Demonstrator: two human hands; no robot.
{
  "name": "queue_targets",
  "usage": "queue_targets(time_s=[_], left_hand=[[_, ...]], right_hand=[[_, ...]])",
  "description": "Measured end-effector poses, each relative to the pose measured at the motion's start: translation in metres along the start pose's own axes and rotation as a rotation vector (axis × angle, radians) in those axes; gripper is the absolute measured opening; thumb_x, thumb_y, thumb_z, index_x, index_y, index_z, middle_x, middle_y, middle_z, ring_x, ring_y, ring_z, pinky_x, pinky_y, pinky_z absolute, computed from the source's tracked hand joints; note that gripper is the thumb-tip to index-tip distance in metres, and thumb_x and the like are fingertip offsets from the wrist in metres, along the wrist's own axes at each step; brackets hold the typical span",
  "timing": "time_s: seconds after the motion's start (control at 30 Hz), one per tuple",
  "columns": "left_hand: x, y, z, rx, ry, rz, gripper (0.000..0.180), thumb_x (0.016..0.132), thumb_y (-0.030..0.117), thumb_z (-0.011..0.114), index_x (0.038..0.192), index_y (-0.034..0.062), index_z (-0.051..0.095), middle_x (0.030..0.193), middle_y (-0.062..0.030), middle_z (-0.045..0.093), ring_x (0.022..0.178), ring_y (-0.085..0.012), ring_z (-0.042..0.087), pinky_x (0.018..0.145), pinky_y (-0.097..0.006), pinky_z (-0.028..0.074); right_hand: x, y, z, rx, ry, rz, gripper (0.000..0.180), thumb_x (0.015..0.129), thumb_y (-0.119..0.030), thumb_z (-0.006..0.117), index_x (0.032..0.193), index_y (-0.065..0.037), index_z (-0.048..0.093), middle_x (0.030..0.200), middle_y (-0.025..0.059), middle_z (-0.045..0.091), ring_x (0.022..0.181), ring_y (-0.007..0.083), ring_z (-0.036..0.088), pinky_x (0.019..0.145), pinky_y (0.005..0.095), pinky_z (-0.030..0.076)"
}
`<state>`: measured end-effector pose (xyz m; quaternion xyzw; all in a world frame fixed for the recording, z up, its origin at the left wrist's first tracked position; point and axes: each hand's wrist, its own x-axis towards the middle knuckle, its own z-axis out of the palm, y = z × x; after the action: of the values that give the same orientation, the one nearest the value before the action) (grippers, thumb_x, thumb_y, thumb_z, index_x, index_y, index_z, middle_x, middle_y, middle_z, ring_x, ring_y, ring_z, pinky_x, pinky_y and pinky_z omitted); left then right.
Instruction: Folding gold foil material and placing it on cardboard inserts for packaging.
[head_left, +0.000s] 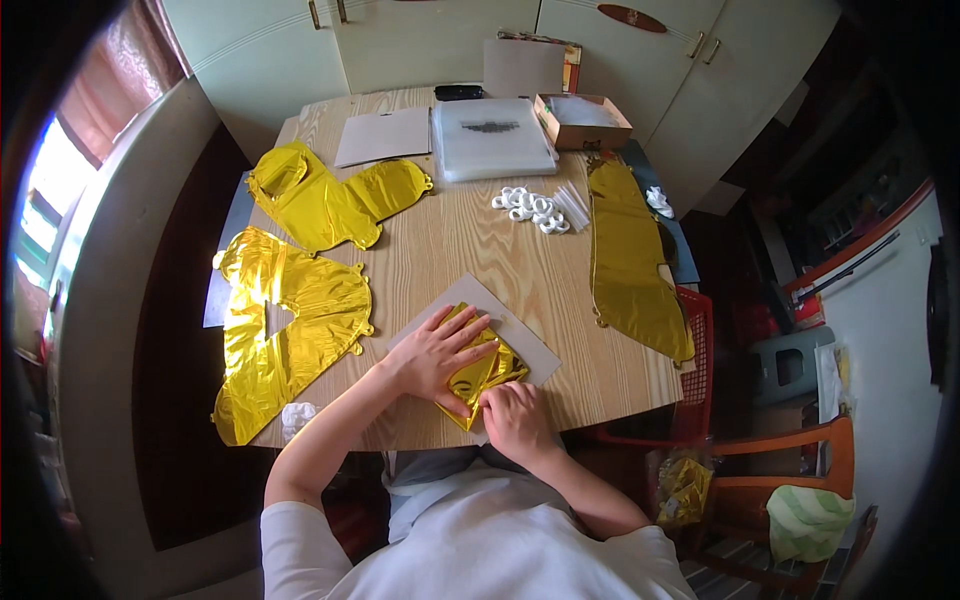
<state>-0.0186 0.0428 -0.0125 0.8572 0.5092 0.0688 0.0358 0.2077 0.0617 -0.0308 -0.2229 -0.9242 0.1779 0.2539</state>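
A folded gold foil balloon (508,362) lies on a grey card (478,288) turned cornerwise near the table's front edge. My left hand (438,358) presses flat on the foil with its fingers spread. At the foil's near right edge, my right hand (516,418) has its fingers curled in and pinches the rim. Part of the balloon is hidden under both hands. Two more flat gold foil balloons, an upper one (325,205) and a lower one (300,345), lie unfolded to the left. Another long gold foil balloon (628,255) lies along the right side.
Several white ribbon rolls (532,208) and clear straws (572,207) sit mid-table. Farther back are a stack of clear plastic bags (490,150), grey cards (385,137) and an open cardboard box (583,135). A red basket (703,335) and a wooden chair (780,447) stand at right.
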Motion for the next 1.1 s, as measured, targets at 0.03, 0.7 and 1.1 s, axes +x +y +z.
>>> queue_targets(time_s=[0.03, 0.7, 1.1], left_hand=[[0.000, 0.000, 0.001, 0.002, -0.002, 0.000, 0.110, 0.063, 0.085, 0.055, 0.147, 0.0160, 0.037, 0.155, -0.0189, 0.027, 0.145, -0.0370, 0.021, 0.118, -0.052, 0.013], [-0.001, -0.001, 0.003, -0.024, 0.041, 0.003, 0.112, 0.059, 0.086, 0.056, 0.144, 0.0152, 0.041, 0.153, -0.0190, 0.030, 0.143, -0.0388, 0.025, 0.116, -0.054, 0.016], [-0.001, 0.000, 0.004, -0.012, 0.035, 0.003, 0.112, 0.059, 0.086, 0.056, 0.145, 0.0153, 0.040, 0.154, -0.0185, 0.029, 0.143, -0.0384, 0.023, 0.116, -0.054, 0.016]], right_hand=[[0.000, -0.001, 0.001, -0.007, -0.002, 0.008, 0.019, 0.080, -0.010, 0.067, 0.091, -0.011, 0.052, 0.088, 0.0051, 0.058, 0.088, 0.0259, 0.058, 0.079, 0.0410, 0.041], [-0.038, -0.007, -0.016, -0.171, 0.006, -0.277, 0.028, 0.084, -0.017, 0.065, 0.112, -0.012, 0.068, 0.115, -0.0022, 0.063, 0.112, 0.0144, 0.056, 0.090, 0.0336, 0.038], [-0.037, -0.011, -0.015, -0.173, -0.081, -0.141, 0.035, 0.083, -0.022, 0.065, 0.118, -0.020, 0.065, 0.117, 0.0016, 0.060, 0.119, 0.0257, 0.051, 0.092, 0.0429, 0.039]])
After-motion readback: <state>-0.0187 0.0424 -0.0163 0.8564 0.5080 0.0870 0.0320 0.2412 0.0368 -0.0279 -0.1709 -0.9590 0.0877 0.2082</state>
